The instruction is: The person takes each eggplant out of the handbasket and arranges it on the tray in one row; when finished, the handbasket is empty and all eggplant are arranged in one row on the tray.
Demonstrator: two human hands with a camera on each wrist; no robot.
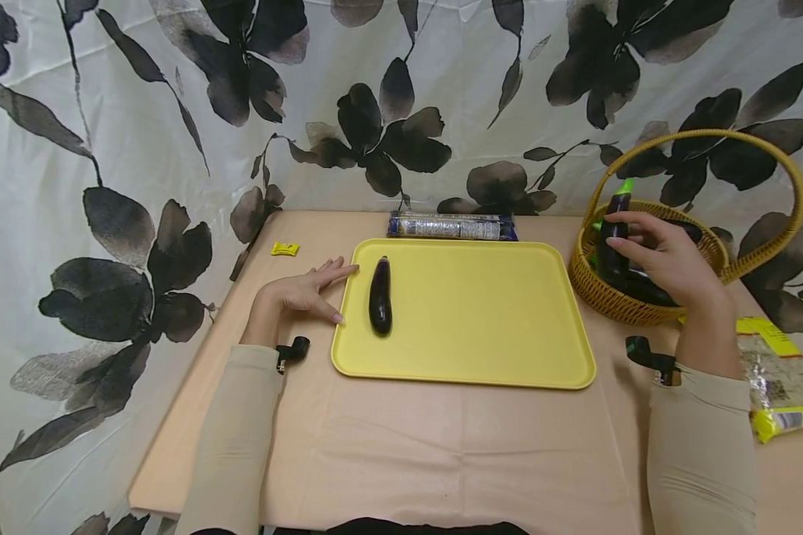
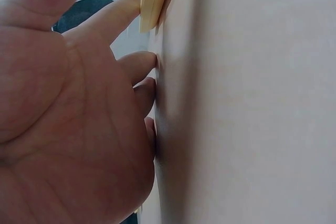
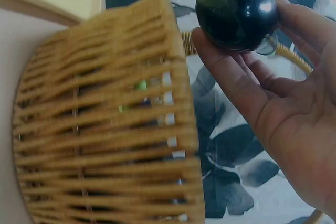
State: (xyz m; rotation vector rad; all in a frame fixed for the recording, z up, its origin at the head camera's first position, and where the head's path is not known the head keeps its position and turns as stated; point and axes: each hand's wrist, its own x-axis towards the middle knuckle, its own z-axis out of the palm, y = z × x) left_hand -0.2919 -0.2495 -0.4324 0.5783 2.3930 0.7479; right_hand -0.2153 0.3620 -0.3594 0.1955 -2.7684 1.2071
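Note:
My right hand [image 1: 676, 260] pinches a dark purple eggplant [image 1: 613, 245] with a green stem end, held upright at the left side of the wicker basket [image 1: 602, 297]. In the right wrist view, the eggplant's round glossy end [image 3: 236, 11] is between thumb and fingers, above the basket rim. More dark eggplants lie inside the basket, partly hidden by the hand. Another eggplant [image 1: 380, 297] lies lengthwise on the left part of the yellow tray [image 1: 482, 316]. My left hand [image 1: 301, 292], fingers spread, touches the tray's left edge; its lower fingers rest on the table in the left wrist view.
Behind the tray lies a dark blue printed package [image 1: 451, 226]. A small yellow packet [image 1: 285, 249] is at the back left of the table. Clear plastic packaging with yellow labels [image 1: 786, 418] lies at the right. The basket's tall handle [image 1: 716, 134] arches over it.

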